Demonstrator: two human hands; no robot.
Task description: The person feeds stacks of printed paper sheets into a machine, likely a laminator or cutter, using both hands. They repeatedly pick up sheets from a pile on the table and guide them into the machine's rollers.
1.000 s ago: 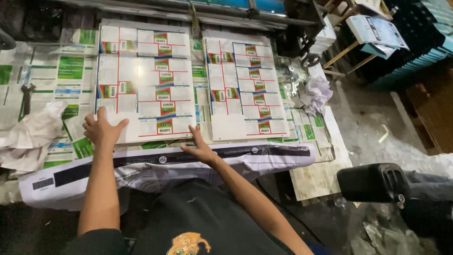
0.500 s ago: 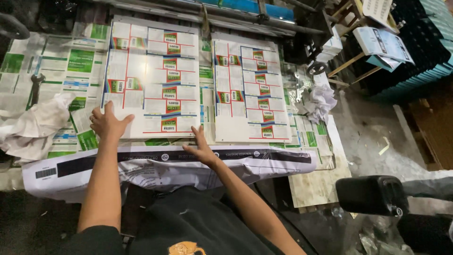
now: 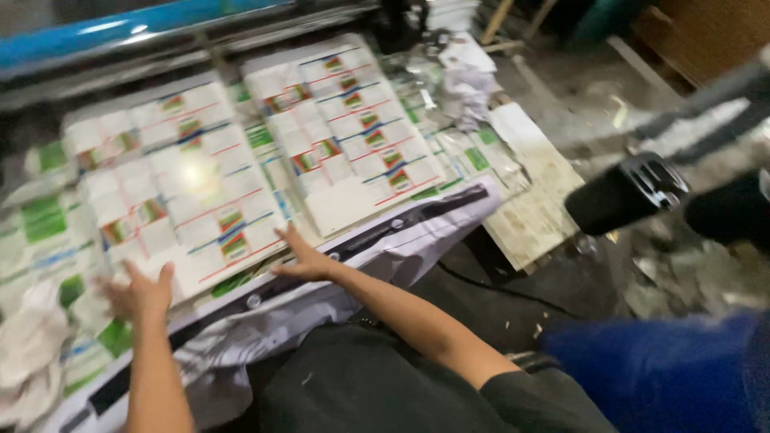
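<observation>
Two stacks of glossy printed sheets lie side by side on a work table. My left hand (image 3: 140, 290) rests flat, fingers spread, on the near left corner of the left stack (image 3: 172, 192). My right hand (image 3: 303, 259) lies flat at the near right corner of that same stack, by the gap before the right stack (image 3: 349, 132). Neither hand grips anything. The picture is blurred by head motion.
A blue machine rail (image 3: 136, 32) runs along the far side. Crumpled white paper (image 3: 32, 353) lies at the left. A white plastic cover (image 3: 265, 321) drapes the near table edge. A black seat-like object (image 3: 630, 192) and a blue blurred shape (image 3: 666, 369) are at the right.
The view has swung and tilted, so the stacks now sit slanted in the picture. Both hands remain flat on the left stack's near edge, the left one blurred.
</observation>
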